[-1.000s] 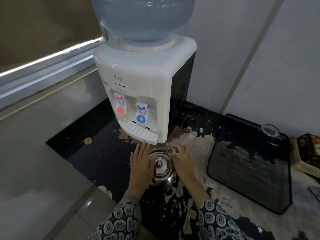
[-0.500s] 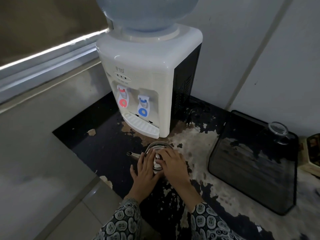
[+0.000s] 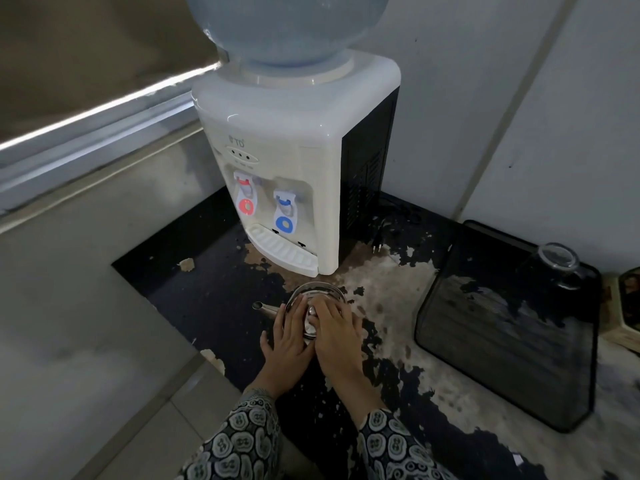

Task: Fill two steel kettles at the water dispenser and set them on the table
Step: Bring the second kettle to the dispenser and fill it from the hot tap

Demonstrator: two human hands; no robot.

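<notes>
One steel kettle (image 3: 320, 292) stands on the worn black table (image 3: 194, 285), just in front of the white water dispenser (image 3: 294, 140). Its spout (image 3: 264, 308) points left. My left hand (image 3: 286, 341) lies with straight fingers on the left part of the lid. Beside it, my right hand (image 3: 335, 336) lies flat across the right part of the lid and reaches to the rim. The lid knob (image 3: 311, 310) shows between the two hands. No second kettle is in view.
The dispenser has a red tap (image 3: 246, 199), a blue tap (image 3: 284, 216) and a drip tray (image 3: 282, 252). A loose plug (image 3: 377, 242) lies at its right. A black mesh tray (image 3: 502, 341) with an upturned glass mug (image 3: 557, 261) stands at the right.
Both hands have moved from the kettle's sides onto the top of its lid. The view has pulled back a little; the kettle stays in front of the dispenser.
</notes>
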